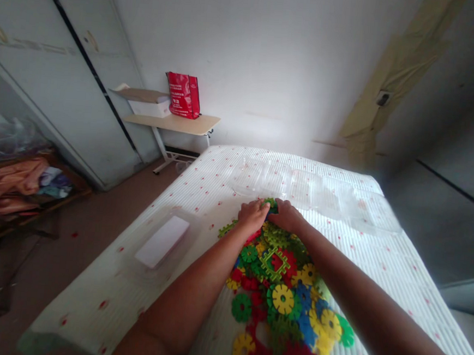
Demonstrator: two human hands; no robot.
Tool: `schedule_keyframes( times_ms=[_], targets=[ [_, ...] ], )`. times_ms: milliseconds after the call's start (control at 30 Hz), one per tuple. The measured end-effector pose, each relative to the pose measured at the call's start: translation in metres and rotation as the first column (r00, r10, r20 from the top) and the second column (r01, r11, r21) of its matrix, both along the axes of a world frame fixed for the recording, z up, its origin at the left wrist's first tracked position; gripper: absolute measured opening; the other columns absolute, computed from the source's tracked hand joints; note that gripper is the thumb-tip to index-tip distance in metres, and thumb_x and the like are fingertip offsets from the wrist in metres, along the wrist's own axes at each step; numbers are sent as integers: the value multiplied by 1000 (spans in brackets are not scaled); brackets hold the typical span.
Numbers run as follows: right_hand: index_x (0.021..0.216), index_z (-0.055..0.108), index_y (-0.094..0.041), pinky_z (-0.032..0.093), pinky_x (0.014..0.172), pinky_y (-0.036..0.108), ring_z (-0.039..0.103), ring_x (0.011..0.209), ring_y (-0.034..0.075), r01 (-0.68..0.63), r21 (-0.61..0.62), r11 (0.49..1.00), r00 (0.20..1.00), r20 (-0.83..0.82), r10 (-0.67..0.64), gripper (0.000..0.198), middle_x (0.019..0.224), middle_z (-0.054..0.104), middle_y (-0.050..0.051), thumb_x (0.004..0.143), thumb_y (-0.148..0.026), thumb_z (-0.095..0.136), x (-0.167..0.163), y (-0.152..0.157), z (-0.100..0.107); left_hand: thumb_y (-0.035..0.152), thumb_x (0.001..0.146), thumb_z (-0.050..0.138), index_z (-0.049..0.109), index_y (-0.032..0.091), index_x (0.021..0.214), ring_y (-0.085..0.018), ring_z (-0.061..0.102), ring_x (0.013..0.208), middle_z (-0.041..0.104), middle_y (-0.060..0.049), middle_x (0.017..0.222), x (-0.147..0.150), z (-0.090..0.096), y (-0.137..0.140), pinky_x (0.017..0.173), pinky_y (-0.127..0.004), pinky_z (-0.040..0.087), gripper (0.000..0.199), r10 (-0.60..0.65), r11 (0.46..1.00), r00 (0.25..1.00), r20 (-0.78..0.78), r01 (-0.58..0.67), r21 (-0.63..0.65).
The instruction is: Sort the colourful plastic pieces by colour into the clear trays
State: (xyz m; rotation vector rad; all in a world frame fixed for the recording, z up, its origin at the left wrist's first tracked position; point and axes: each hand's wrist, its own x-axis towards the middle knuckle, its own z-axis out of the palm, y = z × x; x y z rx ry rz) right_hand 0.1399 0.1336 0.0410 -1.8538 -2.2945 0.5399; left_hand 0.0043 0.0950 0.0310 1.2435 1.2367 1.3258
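A pile of colourful interlocking plastic pieces (pixel 282 298), notched discs and square frames in green, yellow, red and blue, spreads over the bed from its middle toward me. At the far end of the pile my left hand (pixel 253 216) and my right hand (pixel 287 216) come close together. Between them sits a green plastic disc (pixel 271 204), with some blue showing just beneath it. My left thumb presses its near side, and my right fingers curl around the other side. The hands partly hide these pieces, so how they join cannot be made out.
Clear plastic trays with compartments (pixel 309 194) lie beyond my hands. Left of the pile, a white box (pixel 163 241) rests on a clear plastic lid or tray. Past the bed's far left corner, a small table (pixel 175 122) holds a red bag (pixel 184 95) and a carton (pixel 149 105).
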Motion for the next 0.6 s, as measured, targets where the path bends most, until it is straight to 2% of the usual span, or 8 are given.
schedule_keyframes(
  times_ms=[100, 200, 300, 367, 533, 600],
  targets=[
    [113, 54, -16, 45, 81, 31, 57, 96, 23, -69, -8, 998, 970, -235, 65, 45, 109, 61, 11, 70, -27, 62, -6, 2, -1, 33, 87, 52, 54, 18, 115, -20, 57, 100, 55, -8, 117, 3, -4, 5, 83, -39, 50, 31, -1, 1000, 1000, 9, 2, -27],
    [110, 54, -15, 46, 78, 29, 57, 92, 20, -147, -18, 989, 886, -448, 124, 47, 104, 62, 7, 64, -17, 62, -11, -2, -2, 33, 87, 53, 56, 19, 110, -20, 56, 101, 57, -8, 115, 3, -6, 10, 86, -39, 48, 28, 4, 999, 1000, -13, -4, -52],
    [112, 52, -17, 48, 73, 29, 57, 85, 17, -173, -65, 983, 803, -587, 103, 54, 101, 61, 4, 59, -11, 59, -14, -11, 1, 32, 82, 59, 59, 21, 101, -20, 54, 103, 61, -5, 107, 0, -9, 8, 91, -37, 43, 22, 7, 999, 1000, -15, -8, -52],
    [115, 50, -19, 48, 73, 29, 57, 87, 17, -168, -65, 984, 750, -656, 85, 59, 104, 60, 4, 58, -9, 58, -14, -17, 6, 31, 80, 60, 59, 23, 97, -19, 55, 101, 62, -3, 103, -1, -8, 3, 91, -33, 42, 19, 24, 1000, 999, 33, -24, -3],
    [123, 45, -22, 50, 76, 31, 57, 95, 19, -245, 13, 969, 562, -813, 152, 64, 111, 57, 5, 61, -13, 61, -4, -37, 23, 29, 80, 55, 57, 22, 97, -16, 58, 90, 63, -1, 95, 1, 12, -17, 85, -28, 43, 19, -27, 989, 981, 191, -2, 151],
    [124, 44, -26, 50, 78, 32, 56, 99, 19, -262, 74, 962, 536, -818, 208, 63, 116, 55, 5, 64, -14, 61, 5, -49, 28, 28, 78, 56, 57, 21, 96, -15, 58, 85, 63, 0, 89, 4, 24, -30, 82, -27, 43, 19, -31, 988, 974, 225, -4, 154]
  ],
)
